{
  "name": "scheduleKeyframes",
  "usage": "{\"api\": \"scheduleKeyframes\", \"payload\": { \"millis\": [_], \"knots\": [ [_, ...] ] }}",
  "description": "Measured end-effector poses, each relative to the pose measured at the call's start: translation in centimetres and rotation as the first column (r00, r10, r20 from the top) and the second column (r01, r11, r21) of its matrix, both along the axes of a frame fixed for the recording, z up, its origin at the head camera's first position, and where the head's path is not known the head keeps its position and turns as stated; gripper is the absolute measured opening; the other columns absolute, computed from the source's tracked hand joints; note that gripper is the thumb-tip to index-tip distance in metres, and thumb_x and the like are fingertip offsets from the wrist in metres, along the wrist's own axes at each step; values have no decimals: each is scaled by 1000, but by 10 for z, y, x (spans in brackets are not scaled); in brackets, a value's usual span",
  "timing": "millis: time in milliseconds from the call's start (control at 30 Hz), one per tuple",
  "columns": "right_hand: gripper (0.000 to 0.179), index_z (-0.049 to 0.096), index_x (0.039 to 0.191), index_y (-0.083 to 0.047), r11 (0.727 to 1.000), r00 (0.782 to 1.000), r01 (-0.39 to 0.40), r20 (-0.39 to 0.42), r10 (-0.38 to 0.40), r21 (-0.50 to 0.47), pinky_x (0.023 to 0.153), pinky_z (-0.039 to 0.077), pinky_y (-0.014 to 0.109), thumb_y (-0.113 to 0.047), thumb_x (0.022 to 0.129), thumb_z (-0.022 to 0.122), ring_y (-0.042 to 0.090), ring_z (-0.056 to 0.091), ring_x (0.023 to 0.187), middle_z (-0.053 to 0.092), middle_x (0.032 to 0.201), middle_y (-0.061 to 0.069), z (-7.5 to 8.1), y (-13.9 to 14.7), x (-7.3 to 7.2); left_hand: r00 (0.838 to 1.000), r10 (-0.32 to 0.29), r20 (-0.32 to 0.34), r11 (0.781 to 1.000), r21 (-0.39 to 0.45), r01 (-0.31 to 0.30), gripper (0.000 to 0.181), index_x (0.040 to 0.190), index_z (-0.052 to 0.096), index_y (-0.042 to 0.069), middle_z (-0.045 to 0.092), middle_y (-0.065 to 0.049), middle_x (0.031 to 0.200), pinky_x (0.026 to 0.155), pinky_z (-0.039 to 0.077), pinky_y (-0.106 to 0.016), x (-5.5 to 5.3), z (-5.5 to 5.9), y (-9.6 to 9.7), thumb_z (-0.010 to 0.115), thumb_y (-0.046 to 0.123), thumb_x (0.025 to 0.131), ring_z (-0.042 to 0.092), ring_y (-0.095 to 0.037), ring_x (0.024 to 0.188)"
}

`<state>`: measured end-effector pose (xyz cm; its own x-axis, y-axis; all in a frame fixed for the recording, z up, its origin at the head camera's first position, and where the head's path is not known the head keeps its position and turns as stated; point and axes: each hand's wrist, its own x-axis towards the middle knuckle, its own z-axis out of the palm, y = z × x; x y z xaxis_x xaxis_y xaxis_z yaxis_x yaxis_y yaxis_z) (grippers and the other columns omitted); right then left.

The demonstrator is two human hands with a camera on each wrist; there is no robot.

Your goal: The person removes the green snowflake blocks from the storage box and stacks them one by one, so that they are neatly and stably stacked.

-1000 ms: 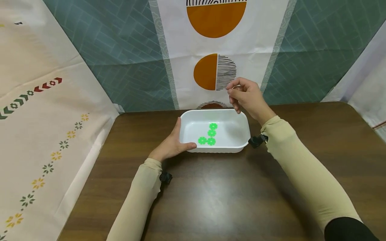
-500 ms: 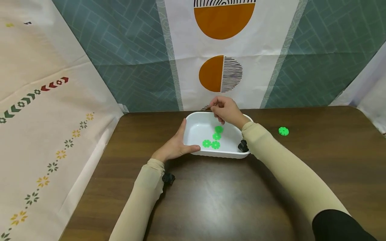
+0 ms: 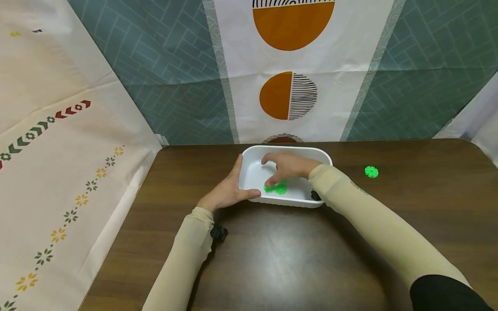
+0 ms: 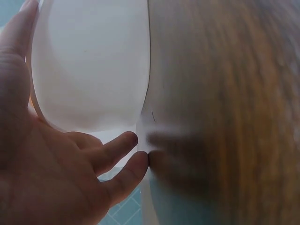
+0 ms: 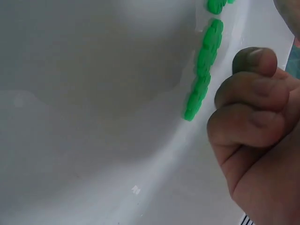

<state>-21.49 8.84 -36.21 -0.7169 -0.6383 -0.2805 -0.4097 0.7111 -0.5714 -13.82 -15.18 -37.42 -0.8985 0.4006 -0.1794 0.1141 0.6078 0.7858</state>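
My left hand holds the left end of a white plastic tray, thumb over the near rim and index finger along the left side. In the left wrist view, other fingers spread beside the tray's outer wall. My right hand reaches down inside the tray, index finger and thumb well apart. Its thumb tip is beside flat, notched green discs, and the hand hides some of them. In the right wrist view, those discs lie in a row on the tray floor, near its curled other fingers.
Another green notched disc lies on the brown wooden table, right of the tray. A patterned cloth hangs behind the table's back edge. Pale printed fabric borders the left side.
My right hand has come down from above the tray's far right corner into it, its index finger and thumb parting. The left hand keeps its hold. The disc on the table has come into view.
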Motion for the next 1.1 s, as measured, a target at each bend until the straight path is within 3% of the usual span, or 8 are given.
{"api": "scheduleKeyframes", "payload": {
  "millis": [100, 267, 500, 700, 867, 1100],
  "knots": [
    [82, 49, 144, -17, 999, 999, -15, -36, 16, 50, 101, 41, 44, -50, 78, 86, 27, 55, 113, 61, 131, 10, -2, 0, 2, 1000, 2, 2, 1000, -10, -2, 126, 161, -16, 18, 9, -11, 167, 107, 37, -47, 0, 0, 2, 80, 49, 85, 43, -33, 131],
    [78, 49, 144, -20, 992, 994, -27, -98, 40, 125, 95, 45, 43, -49, 80, 84, 26, 58, 106, 64, 124, 10, -4, -6, 3, 1000, 17, 11, 1000, 2, -17, 126, 161, -16, 20, 7, -9, 167, 107, 37, -46, 2, 0, -1, 80, 49, 85, 42, -32, 131],
    [47, 63, 125, -16, 998, 987, -23, -156, 30, 51, 85, 46, 37, -40, 88, 78, 23, 57, 91, 66, 105, 3, -6, -6, -1, 1000, -2, -6, 1000, 12, 2, 125, 161, -15, 17, 2, -10, 168, 110, 33, -47, 3, -2, 1, 80, 47, 86, 40, -33, 134],
    [38, 68, 111, -16, 992, 985, -42, -160, 61, 120, 79, 45, 36, -40, 85, 82, 21, 55, 87, 63, 91, -1, -8, -4, -3, 1000, 11, 7, 1000, 7, -11, 124, 161, -15, 20, 2, -9, 168, 110, 34, -47, 3, 0, 3, 80, 46, 86, 40, -33, 133],
    [24, 69, 105, -15, 990, 977, -91, -185, 109, 104, 72, 44, 33, -28, 89, 80, 19, 53, 78, 59, 82, 0, -8, -4, -3, 1000, 10, -1, 1000, 9, -10, 124, 161, -15, 17, 2, -11, 168, 111, 33, -47, 3, 0, 3, 79, 46, 87, 39, -33, 134],
    [26, 59, 104, -16, 992, 975, -112, -190, 120, 51, 66, 43, 32, -19, 89, 80, 18, 53, 71, 57, 78, 1, -6, -4, -1, 1000, -7, -27, 999, 34, 8, 125, 161, -16, 14, -1, -12, 168, 113, 30, -44, 2, -1, 3, 80, 44, 86, 37, -32, 137]
  ]
}}
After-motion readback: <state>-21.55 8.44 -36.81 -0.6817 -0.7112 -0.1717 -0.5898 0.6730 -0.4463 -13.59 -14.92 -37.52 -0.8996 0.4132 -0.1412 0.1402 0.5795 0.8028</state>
